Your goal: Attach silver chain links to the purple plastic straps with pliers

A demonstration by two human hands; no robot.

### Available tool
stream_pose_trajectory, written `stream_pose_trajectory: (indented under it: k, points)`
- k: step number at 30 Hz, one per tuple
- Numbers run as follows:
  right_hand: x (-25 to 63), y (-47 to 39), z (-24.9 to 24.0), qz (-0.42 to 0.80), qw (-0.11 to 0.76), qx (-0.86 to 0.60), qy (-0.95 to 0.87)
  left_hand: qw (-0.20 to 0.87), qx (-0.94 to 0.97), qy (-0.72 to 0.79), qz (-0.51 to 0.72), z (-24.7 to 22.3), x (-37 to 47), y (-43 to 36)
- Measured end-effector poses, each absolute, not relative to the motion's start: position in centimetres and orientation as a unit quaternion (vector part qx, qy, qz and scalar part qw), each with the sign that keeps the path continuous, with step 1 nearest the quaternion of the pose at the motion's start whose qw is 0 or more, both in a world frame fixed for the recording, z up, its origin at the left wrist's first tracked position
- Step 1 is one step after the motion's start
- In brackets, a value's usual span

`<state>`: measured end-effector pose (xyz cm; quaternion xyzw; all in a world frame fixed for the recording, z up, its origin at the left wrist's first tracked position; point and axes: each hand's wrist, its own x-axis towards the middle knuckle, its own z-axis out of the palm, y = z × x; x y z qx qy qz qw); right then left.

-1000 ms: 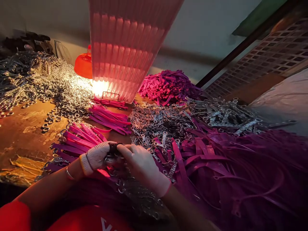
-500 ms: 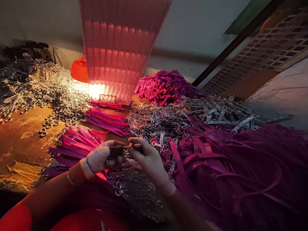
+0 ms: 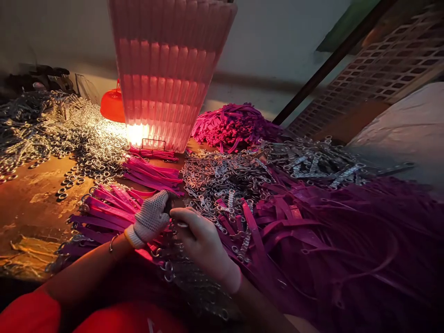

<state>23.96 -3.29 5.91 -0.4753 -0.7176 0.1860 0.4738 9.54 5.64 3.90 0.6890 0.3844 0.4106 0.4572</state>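
My left hand (image 3: 151,216), in a white dotted knit glove with dark fingertips, is closed with its back turned up; whatever it grips is hidden. Against its fingers my right hand (image 3: 204,240), in a thin pale glove, is curled shut, and a small shiny metal piece (image 3: 182,225) shows beneath its forefinger. Beneath and left of the hands lie pink straps (image 3: 104,203) with metal rings at their ends. Dark metal chain pieces (image 3: 201,277) hang or lie below the right hand, dim and hard to make out.
Metal rings and chains (image 3: 52,120) are heaped at left beside a red lamp (image 3: 113,105). A ribbed translucent panel (image 3: 166,69) stands behind. More metal links (image 3: 222,175) lie ahead, a magenta strap pile (image 3: 239,125) behind them, and loose purple straps (image 3: 329,231) at right.
My left hand has rolled over so its back shows, and my right hand has shifted slightly left and closed in. The metal between the fingertips is now mostly covered.
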Motion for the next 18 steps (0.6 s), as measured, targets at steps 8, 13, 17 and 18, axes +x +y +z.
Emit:
stream_pose_trajectory:
  k: [8,13,17,18]
  points:
    - [23.4,-1.6,7.7,0.326,0.545,-0.565,-0.528,0.810,0.388,0.297,0.325,3.4,6.9,6.3]
    - [22.5,-0.8,6.9,0.342,0.580,-0.569,-0.472,0.842,0.389,0.233,0.293,3.5,6.5,4.4]
    - [22.0,-1.1,6.5,0.303,0.571,-0.580,-0.496,0.868,0.313,0.231,0.309,3.2,6.9,4.2]
    - [21.8,-1.2,6.5,0.293,0.566,-0.584,-0.502,0.868,0.301,0.237,0.316,3.1,7.0,4.2]
